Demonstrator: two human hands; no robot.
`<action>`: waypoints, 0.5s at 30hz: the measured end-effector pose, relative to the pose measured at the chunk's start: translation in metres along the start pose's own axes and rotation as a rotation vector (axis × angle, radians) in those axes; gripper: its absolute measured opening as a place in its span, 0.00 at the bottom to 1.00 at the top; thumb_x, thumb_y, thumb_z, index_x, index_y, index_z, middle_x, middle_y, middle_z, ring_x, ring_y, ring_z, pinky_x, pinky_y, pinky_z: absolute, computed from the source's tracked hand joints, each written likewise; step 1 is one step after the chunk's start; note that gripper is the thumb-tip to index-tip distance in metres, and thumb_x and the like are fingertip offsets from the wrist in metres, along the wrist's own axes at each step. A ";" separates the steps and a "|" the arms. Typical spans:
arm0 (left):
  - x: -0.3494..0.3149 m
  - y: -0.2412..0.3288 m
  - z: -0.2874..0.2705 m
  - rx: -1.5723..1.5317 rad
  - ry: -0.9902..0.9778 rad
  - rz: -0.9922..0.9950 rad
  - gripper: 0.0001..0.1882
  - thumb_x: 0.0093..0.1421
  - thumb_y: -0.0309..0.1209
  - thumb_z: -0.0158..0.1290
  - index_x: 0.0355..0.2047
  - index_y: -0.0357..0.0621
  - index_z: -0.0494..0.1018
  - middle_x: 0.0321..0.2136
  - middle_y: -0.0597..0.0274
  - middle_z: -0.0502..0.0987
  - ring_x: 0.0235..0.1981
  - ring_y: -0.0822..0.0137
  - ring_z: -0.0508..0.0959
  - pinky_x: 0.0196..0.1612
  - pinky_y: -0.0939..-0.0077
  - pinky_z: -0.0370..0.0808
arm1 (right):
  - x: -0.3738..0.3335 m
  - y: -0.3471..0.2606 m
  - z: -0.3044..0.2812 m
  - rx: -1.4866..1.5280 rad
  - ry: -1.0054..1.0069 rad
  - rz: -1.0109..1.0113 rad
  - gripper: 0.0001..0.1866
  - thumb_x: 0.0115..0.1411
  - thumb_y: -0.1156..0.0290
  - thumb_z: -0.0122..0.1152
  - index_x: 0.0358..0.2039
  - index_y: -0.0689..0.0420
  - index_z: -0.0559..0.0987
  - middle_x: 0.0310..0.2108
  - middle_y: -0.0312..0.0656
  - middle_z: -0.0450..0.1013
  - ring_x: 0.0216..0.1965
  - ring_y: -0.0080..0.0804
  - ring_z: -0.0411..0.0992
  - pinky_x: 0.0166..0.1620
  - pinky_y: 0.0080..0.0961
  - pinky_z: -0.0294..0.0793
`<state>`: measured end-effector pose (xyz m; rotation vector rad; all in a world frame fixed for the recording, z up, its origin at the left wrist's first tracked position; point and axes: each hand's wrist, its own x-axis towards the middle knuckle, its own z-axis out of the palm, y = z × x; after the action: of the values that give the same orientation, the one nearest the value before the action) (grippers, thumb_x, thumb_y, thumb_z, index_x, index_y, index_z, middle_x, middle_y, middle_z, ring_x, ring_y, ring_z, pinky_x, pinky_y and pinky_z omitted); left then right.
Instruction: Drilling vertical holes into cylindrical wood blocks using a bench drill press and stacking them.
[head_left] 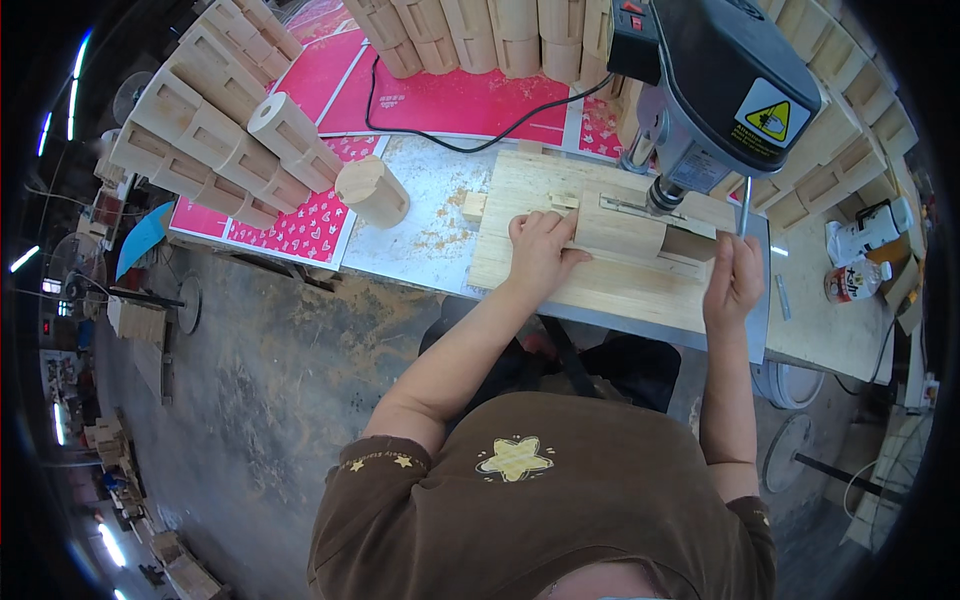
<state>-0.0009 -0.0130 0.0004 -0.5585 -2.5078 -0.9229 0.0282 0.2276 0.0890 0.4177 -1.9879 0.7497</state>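
Observation:
A pale wooden cylinder (pixel 622 228) lies on its side on a flat wooden board (pixel 590 285), below the chuck (pixel 664 194) of a black drill press (pixel 735 75). My left hand (pixel 541 248) grips the cylinder's left end, fingers on top and thumb toward me. Over at the right, my right hand (pixel 734 278) is closed around the metal lever (pixel 746 208) of the drill press. Whether the drill bit touches the wood is hidden by the chuck and the jig. A dark recess shows at the cylinder's right end.
One wooden cylinder (pixel 373 191) stands at the left on the sawdust-strewn metal table (pixel 415 255). Stacked slotted cylinders (pixel 215 125) rise at the far left, back and right. A black cable (pixel 475 150) crosses the pink sheet. A plastic bottle (pixel 856 281) stands at the right.

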 end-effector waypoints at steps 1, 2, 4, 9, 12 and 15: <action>0.001 0.001 0.001 0.002 -0.030 -0.019 0.34 0.39 0.38 0.65 0.50 0.45 0.71 0.30 0.65 0.70 0.37 0.62 0.69 0.48 0.62 0.54 | 0.006 -0.001 -0.008 -0.055 -0.017 -0.058 0.05 0.59 0.76 0.53 0.28 0.63 0.76 0.21 0.43 0.68 0.20 0.29 0.66 0.22 0.22 0.61; 0.002 0.000 0.000 0.004 -0.026 -0.014 0.34 0.39 0.38 0.65 0.50 0.45 0.71 0.30 0.65 0.70 0.37 0.62 0.69 0.48 0.62 0.54 | 0.017 -0.005 -0.018 -0.025 -0.024 0.010 0.06 0.59 0.76 0.53 0.27 0.63 0.75 0.19 0.42 0.67 0.19 0.28 0.65 0.22 0.21 0.61; 0.000 0.000 0.005 -0.001 0.008 -0.005 0.33 0.40 0.38 0.64 0.49 0.46 0.71 0.30 0.65 0.71 0.37 0.61 0.69 0.47 0.61 0.55 | 0.056 -0.017 -0.041 -0.016 -0.039 0.133 0.08 0.60 0.75 0.53 0.25 0.63 0.74 0.17 0.40 0.65 0.18 0.24 0.63 0.23 0.20 0.60; 0.011 0.011 0.022 -0.032 -0.045 0.060 0.29 0.43 0.38 0.63 0.47 0.46 0.72 0.29 0.64 0.71 0.37 0.59 0.69 0.46 0.61 0.56 | 0.183 0.032 -0.014 -0.214 -0.126 0.197 0.16 0.62 0.62 0.50 0.30 0.63 0.77 0.21 0.40 0.67 0.25 0.25 0.65 0.29 0.22 0.62; 0.015 0.015 0.029 -0.058 -0.061 0.083 0.28 0.44 0.37 0.62 0.47 0.45 0.71 0.29 0.64 0.71 0.36 0.59 0.69 0.46 0.60 0.57 | 0.199 -0.012 -0.009 -0.110 -0.271 0.486 0.19 0.60 0.60 0.48 0.30 0.65 0.78 0.25 0.51 0.74 0.29 0.37 0.73 0.34 0.29 0.69; 0.015 0.016 0.027 -0.057 -0.068 0.082 0.29 0.45 0.37 0.61 0.49 0.44 0.71 0.29 0.62 0.71 0.36 0.58 0.69 0.48 0.61 0.57 | 0.175 -0.019 -0.031 -0.181 -0.200 0.330 0.19 0.61 0.61 0.47 0.29 0.66 0.77 0.24 0.52 0.73 0.28 0.39 0.73 0.33 0.30 0.69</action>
<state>-0.0124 0.0202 -0.0028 -0.7168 -2.5048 -0.9621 -0.0281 0.2358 0.2581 0.0564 -2.3242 0.7428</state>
